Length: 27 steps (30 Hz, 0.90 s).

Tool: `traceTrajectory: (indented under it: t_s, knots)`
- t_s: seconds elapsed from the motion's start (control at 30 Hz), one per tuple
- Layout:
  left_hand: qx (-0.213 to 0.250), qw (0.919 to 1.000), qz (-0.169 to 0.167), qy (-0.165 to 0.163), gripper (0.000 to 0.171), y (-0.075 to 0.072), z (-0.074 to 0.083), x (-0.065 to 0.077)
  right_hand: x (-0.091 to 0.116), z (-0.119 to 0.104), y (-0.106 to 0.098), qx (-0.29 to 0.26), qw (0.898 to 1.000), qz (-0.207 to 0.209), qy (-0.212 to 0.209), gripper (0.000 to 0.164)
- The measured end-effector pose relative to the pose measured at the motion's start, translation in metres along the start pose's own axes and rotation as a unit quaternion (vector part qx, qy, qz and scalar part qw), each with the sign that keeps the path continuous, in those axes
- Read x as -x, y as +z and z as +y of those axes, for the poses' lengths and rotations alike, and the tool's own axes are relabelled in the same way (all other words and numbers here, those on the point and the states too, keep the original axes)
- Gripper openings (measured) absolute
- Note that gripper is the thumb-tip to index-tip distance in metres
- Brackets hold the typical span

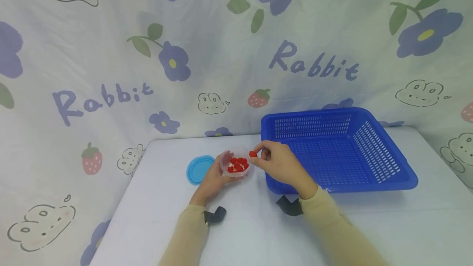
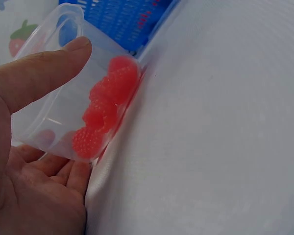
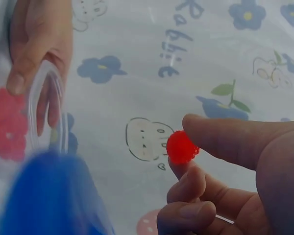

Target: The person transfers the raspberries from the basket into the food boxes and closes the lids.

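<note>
My left hand (image 1: pixel 214 177) holds a small clear plastic tub (image 2: pixel 63 115) on the table, its thumb along one side and fingers about the other. Several red raspberries (image 2: pixel 105 105) lie in the bottom of the tub, bumpy and glossy. Just right of the tub's rim, my right hand (image 1: pixel 278 161) pinches a single red raspberry (image 3: pixel 181 147) between thumb and forefinger. That raspberry is in the air, apart from the tub. In the right wrist view the other fingers curl below it.
A round blue lid (image 1: pixel 199 169) lies left of the tub. On the right stands a large blue slotted basket (image 1: pixel 329 163), its near left corner beneath the right hand. Behind the white table (image 1: pixel 244 225) hangs a printed curtain (image 1: pixel 221 65).
</note>
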<state>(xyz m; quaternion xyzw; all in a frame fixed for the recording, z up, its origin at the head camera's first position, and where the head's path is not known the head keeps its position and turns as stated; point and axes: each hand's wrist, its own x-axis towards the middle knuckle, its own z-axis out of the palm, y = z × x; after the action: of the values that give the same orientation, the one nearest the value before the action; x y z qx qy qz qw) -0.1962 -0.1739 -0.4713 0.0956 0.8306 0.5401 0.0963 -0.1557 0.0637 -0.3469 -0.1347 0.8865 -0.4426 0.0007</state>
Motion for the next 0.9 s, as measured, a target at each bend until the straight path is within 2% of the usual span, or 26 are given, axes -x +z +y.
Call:
traceTrajectory:
  t_s: [0.13,0.17,0.37,0.43,0.5,0.73,0.9]
  knots:
    - [-0.005,1.0,-0.007,0.005,0.089,-0.001,0.017,0.007,-0.003,-0.005,0.014,0.013,1.0,0.017,-0.004,0.02]
    - [-0.005,1.0,-0.004,0.007,0.089,-0.001,0.016,0.007,-0.004,-0.006,0.017,0.018,1.0,0.022,-0.004,0.02]
    - [-0.003,0.9996,0.019,0.02,0.089,0.001,-0.008,-0.002,-0.014,-0.01,0.038,0.023,0.999,0.031,-0.019,0.021]
    - [-0.006,0.9996,0.019,0.018,0.088,0.001,-0.008,-0.003,-0.018,-0.009,0.044,0.027,0.999,0.033,-0.026,0.021]
    - [-0.011,0.9997,0.017,0.011,0.087,0.001,-0.005,-0.002,-0.021,-0.008,0.051,0.031,0.999,0.03,-0.023,0.021]
    - [-0.025,0.9997,0.004,-0.006,0.085,-0.001,0.027,0.01,-0.029,-0.01,0.073,0.064,0.998,0.01,0.01,0.024]
    - [-0.015,0.9999,-0.001,0.001,0.083,-0.003,0.032,0.013,-0.03,-0.012,0.089,0.09,0.995,0.029,0.029,0.026]
